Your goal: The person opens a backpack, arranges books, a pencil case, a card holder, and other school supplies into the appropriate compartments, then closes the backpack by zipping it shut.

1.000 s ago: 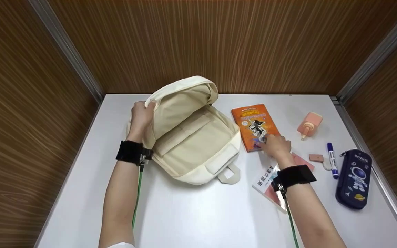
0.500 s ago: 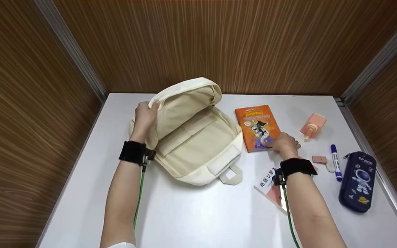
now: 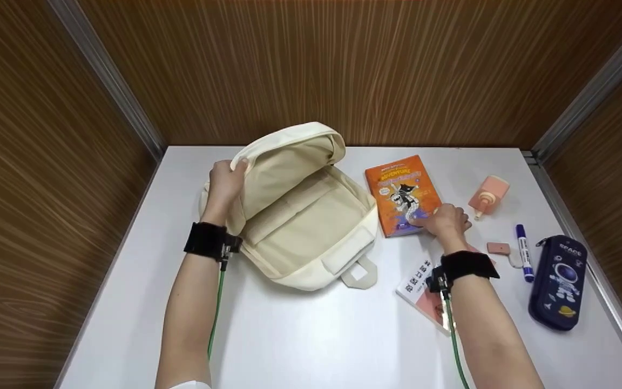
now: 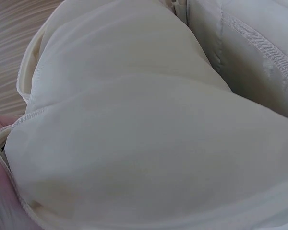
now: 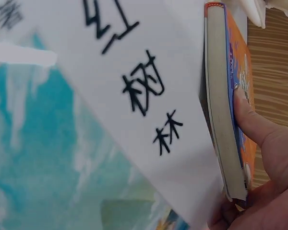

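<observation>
A cream backpack [image 3: 303, 280] lies unzipped on the table, its front flap [image 3: 284, 170] raised. My left hand [image 3: 225, 183] grips the flap's left edge; in the left wrist view the flap's lining [image 4: 144, 139] fills most of the picture, with fingers at its hem. To the right of the bag is a thick orange book [image 3: 397, 186] with a cartoon cover. My right hand [image 3: 446, 221] grips the book's near right corner. In the right wrist view the thumb [image 5: 254, 117] lies on the cover, and the other fingers curl at the book's edge, partly hidden.
A thinner book [image 3: 419, 289] with a white and pink cover lies partly under my right forearm. Further right are a pink bottle [image 3: 490, 193], a small pink-brown tag-like piece [image 3: 498, 248], a blue marker [image 3: 525, 254] and a navy pencil case [image 3: 558, 283]. Wood-grain panels surround the table.
My right hand has slid right from the orange book's lower cover to its near right corner and taken hold. The book's far end has shifted up slightly. My left hand keeps holding the flap.
</observation>
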`<state>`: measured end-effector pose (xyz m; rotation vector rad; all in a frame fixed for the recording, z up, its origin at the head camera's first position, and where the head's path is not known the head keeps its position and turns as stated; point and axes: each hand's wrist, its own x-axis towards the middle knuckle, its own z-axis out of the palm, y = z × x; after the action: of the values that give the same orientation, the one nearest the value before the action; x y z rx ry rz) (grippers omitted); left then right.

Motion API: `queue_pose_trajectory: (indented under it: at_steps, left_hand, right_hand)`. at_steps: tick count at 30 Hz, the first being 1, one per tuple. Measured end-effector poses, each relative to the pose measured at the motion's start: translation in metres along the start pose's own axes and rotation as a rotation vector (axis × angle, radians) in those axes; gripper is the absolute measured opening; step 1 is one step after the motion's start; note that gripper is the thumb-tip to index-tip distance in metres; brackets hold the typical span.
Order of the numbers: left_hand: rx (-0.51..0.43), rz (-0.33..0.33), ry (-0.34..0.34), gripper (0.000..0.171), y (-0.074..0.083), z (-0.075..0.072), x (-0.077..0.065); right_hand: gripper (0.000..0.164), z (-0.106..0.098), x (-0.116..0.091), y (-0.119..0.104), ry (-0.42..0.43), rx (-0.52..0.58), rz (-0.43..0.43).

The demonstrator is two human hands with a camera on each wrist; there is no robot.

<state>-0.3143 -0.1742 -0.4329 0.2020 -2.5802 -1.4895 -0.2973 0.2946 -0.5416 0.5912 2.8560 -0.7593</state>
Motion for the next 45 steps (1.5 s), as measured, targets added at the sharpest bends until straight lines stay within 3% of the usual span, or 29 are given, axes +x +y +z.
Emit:
queue_pose_trajectory:
  at_steps: [6, 13, 21, 30, 33, 38, 41, 45]
  left_hand:
    - [-0.019, -0.028, -0.01, 0.034, -0.001, 0.0, 0.0]
    - [-0.001, 0.001, 0.007, 0.035, -0.002, 0.001, -0.001]
    - [0.005, -0.012, -0.007, 0.036, -0.007, -0.003, -0.004]
    - [-0.007, -0.014, -0.002, 0.035, -0.008, -0.006, -0.009]
    - [-0.017, 0.0, 0.008, 0.035, -0.006, -0.007, -0.011]
    - [-0.013, 0.038, 0.012, 0.035, -0.001, -0.004, -0.013]
    - [-0.019, 0.059, 0.01, 0.035, 0.003, -0.002, -0.014]
    - [-0.016, 0.079, 0.005, 0.034, 0.007, 0.001, -0.015]
  right_hand:
    - [0.076, -0.009, -0.012, -0.019, 0.107, 0.17, -0.126]
    - [0.044, -0.018, -0.031, -0.029, 0.123, 0.295, -0.282]
    - [0.043, -0.017, -0.059, -0.024, 0.229, 0.41, -0.252]
    - [0.047, -0.024, -0.091, -0.025, 0.229, 0.814, -0.161]
    - [0.048, -0.028, -0.097, -0.03, 0.158, 0.997, -0.141]
    - [0.04, -0.023, -0.098, -0.038, -0.078, 1.261, -0.096]
    - [0.037, -0.014, -0.098, -0.043, -0.212, 1.319, -0.071]
    - [0.04, 0.003, -0.099, -0.053, -0.303, 1.303, -0.062]
